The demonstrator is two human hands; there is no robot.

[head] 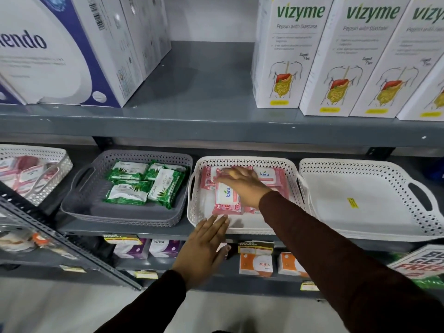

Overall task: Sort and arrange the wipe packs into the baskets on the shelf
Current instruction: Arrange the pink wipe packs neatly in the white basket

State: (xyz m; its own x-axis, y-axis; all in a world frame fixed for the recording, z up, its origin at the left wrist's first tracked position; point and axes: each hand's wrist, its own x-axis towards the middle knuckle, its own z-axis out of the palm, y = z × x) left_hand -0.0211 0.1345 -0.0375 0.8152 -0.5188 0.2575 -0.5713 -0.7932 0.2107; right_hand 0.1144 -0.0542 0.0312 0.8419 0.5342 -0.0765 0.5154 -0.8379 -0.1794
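Well to the left of both hands, a white basket (61,164) at the frame edge holds pink packs (28,173), blurred and partly cut off. Nearer, just left of the left hand, a grey basket (79,186) carries the green wipe packs (144,183), laid flat but at mixed angles. The left hand (204,248) lies open and flat, palm down, fingertips at the front rim of the middle white basket (197,186); it grips nothing and seems to steady that basket. Just beyond those fingertips, the right hand (242,182) rests with fingers spread on the pink kara packs (227,195) inside the same basket, pressing or sliding them rather than clasping one; whether any finger hooks an edge I cannot tell. More pink packs lie under and to the right of that palm. To the right of the right arm, the last white basket (394,179) holds no packs, only a small yellow sticker (352,203). The step in hand looks like squaring the pink packs in their basket. The next move probably calls for nudging the crooked front pack into line with the others while the left hand braces the rim.
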